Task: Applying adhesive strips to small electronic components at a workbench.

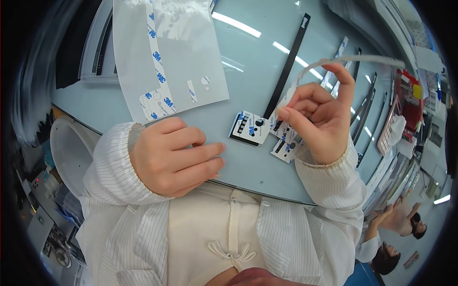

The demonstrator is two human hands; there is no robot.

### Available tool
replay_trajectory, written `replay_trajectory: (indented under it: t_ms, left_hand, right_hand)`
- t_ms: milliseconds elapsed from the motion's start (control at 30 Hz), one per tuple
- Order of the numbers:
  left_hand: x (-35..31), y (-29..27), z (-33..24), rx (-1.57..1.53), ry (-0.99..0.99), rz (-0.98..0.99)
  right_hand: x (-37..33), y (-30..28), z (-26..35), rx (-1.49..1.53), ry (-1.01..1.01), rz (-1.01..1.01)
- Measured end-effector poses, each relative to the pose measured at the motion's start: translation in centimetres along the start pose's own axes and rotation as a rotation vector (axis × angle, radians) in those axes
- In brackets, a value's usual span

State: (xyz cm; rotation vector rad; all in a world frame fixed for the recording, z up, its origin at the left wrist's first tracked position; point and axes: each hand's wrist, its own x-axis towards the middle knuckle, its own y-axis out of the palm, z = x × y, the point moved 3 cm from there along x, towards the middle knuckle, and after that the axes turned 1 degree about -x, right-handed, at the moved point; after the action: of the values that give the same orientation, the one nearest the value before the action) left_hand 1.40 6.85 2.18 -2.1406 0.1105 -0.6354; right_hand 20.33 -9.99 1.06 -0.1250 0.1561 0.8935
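My right hand point(324, 119) pinches a long, thin pale strip point(367, 58) between thumb and fingers. The strip arches over the raised forefinger and off to the right. Below the fingertips lies a flat black strip point(289, 62), running away across the table. A wide white patch point(253, 127) with blue print, a round hole and black slots covers its near end. More printed patches point(285, 150) lie partly hidden under my right hand. My left hand point(174, 157) is over the table's near edge, left of the patch, fingers loosely stretched and holding nothing.
A translucent sheet point(191, 33) with a printed adhesive strip point(156, 52) and small cut pieces lies at the far left. Several black strips point(367, 112) lie on the right of the glassy table point(248, 164). A white bin point(71, 148) stands at left; people point(386, 257) are at lower right.
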Motion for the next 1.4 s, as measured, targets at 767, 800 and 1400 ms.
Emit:
replay_trajectory:
  t_ms: [767, 800, 1400]
  left_hand:
    - [-0.10, 0.58, 0.36, 0.038, 0.011, -0.117]
    - [-0.10, 0.54, 0.34, 0.039, 0.019, -0.117]
    - [-0.16, 0.71, 0.40, 0.042, 0.009, -0.133]
  right_hand:
    - [-0.67, 0.37, -0.04, -0.096, -0.094, 0.018]
    - [-0.63, 0.35, -0.06, -0.089, -0.104, 0.021]
    - [-0.45, 0.37, -0.32, -0.082, -0.131, 0.027]
